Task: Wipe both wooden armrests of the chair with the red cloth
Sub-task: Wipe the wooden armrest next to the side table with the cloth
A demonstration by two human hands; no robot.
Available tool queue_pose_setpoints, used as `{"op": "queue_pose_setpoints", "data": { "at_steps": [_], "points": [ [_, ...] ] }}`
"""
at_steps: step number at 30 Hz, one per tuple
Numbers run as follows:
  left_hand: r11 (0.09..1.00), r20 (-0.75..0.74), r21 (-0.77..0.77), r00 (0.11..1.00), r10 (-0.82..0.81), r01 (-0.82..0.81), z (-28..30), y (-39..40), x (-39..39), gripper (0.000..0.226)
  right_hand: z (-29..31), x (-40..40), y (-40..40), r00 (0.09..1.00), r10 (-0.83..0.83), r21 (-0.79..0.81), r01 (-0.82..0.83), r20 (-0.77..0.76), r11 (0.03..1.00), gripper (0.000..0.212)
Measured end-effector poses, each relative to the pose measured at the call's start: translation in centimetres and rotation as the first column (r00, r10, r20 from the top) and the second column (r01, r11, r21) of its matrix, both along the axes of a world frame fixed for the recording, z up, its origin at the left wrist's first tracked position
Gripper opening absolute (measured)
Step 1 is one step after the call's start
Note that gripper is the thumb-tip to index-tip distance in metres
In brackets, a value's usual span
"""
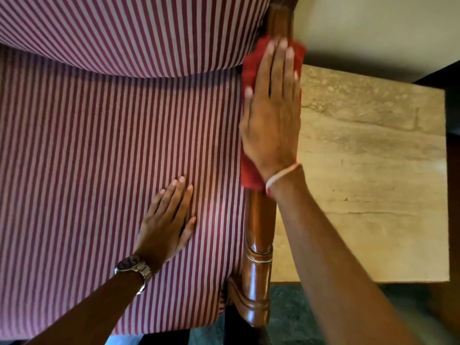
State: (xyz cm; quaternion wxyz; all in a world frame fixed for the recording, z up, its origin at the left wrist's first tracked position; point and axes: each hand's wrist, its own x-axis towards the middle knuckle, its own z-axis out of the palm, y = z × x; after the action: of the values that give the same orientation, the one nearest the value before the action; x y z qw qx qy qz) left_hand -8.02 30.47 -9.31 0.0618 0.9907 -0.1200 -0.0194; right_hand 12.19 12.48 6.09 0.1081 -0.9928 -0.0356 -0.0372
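The chair has a red-and-white striped seat (pixel 99 158) and a polished wooden right armrest (pixel 258 232) running from front to back. My right hand (pixel 271 115) lies flat on the red cloth (pixel 251 68), pressing it onto the far half of that armrest, fingers straight and pointing to the chair's back. Red cloth shows beyond the fingertips and under the wrist. My left hand (pixel 166 222), wearing a metal watch, rests flat and empty on the seat cushion, just left of the armrest. The left armrest is out of view.
A beige stone-topped side table (pixel 373 183) stands right beside the armrest. The striped backrest (pixel 124 33) fills the top left. A pale wall (pixel 373 26) is behind the table. Dark green floor (pixel 286 314) shows below the table edge.
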Motion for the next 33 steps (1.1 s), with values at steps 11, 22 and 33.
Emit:
{"op": "queue_pose_setpoints", "data": {
  "at_steps": [11, 22, 33],
  "points": [
    [0.999, -0.019, 0.019, 0.999, 0.029, -0.029, -0.4, 0.1, -0.2, 0.069, -0.6, -2.9, 0.4, 0.999, 0.028, -0.09, -0.026, 0.02, 0.996, 0.063],
    [0.997, 0.031, -0.003, 0.996, 0.08, -0.08, -1.1, -0.1, -0.6, 0.074, -0.5, -14.7, -0.5, 0.999, 0.009, -0.036, -0.01, -0.035, 0.999, 0.065],
    [0.996, 0.041, -0.015, 0.995, 0.092, -0.091, -0.9, -0.1, -0.6, 0.072, -0.2, -1.4, 0.7, 0.999, -0.015, -0.015, 0.015, 0.033, 1.0, 0.061]
  ]
}}
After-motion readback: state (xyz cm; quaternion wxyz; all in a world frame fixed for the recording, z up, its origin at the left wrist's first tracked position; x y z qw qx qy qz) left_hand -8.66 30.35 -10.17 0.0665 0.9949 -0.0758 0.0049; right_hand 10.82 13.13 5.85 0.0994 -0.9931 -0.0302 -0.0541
